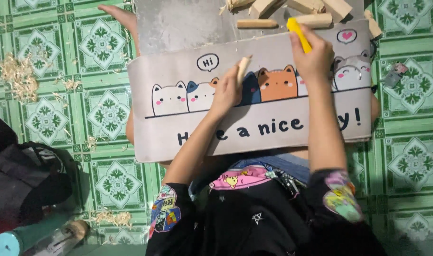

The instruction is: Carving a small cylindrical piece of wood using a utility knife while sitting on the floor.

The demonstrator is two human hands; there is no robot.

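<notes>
My left hand (227,91) grips a short pale wooden stick (243,66), held upright over a beige mat (178,132) printed with cartoon cats that lies across my lap. My right hand (313,59) is closed around a yellow-handled tool (298,32), its handle sticking out toward the top; its tip is hidden by my fingers. The two hands are about a hand's width apart above the mat. Several cut wooden pieces (283,21) lie just beyond the mat on a grey sheet (178,21).
Wood shavings (18,76) are scattered on the green patterned tile floor (406,161) at left. A dark bag (27,180) and a teal-capped cylinder (17,239) sit at lower left. My foot (121,19) rests at the top left. A small grey object (394,75) lies at right.
</notes>
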